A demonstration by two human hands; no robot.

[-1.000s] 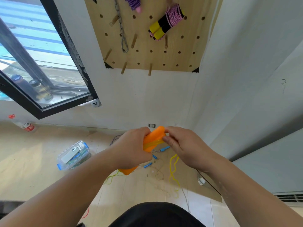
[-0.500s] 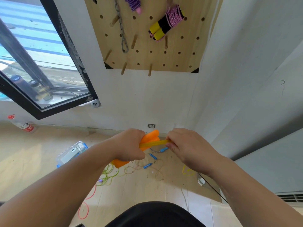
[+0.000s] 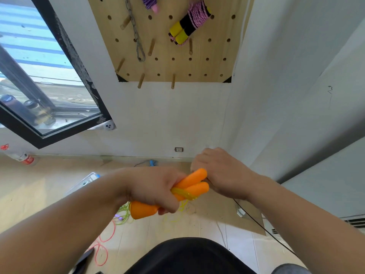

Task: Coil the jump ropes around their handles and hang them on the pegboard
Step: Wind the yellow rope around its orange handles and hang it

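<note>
**A:** Where are the handles lying?

**B:** The two orange handles (image 3: 194, 183) are lying side by side in the lower middle of the frame, with their tips pointing up and to the right. The left hand (image 3: 154, 191) is gripping them around their lower half with its fingers curled tight. Their butt ends are sticking out below the fist.

**A:** And the rope?

**B:** A turn of yellow rope (image 3: 183, 194) is crossing both handles just beyond the left hand's knuckles. More of it is trailing down toward the floor (image 3: 39, 194).

**A:** What is the right hand doing?

**B:** The right hand (image 3: 223, 175) is sitting right against the handle tips, fingers curled under and its back facing the camera. I cannot tell whether it is pinching the rope, because the hand itself is hiding that.

**A:** What is lying around them?

**B:** Pale wood flooring is stretching out below. A green rope (image 3: 122, 216), a red rope (image 3: 102, 246) and a blue rope (image 3: 151, 162) are lying loose on it. A clear plastic box (image 3: 85, 182) is showing above the left forearm, and a bottle (image 3: 21, 157) is lying at the left edge. A black cable (image 3: 262, 226) is running off toward the lower right.

**A:** And the wall?

**B:** At top centre the white wall is carrying the pegboard (image 3: 171, 64). A pink rope (image 3: 197, 11), wound on yellow-and-black handles, is hanging there beside a metal chain (image 3: 136, 36). A black-framed window (image 3: 39, 76) is filling the upper left.
</note>
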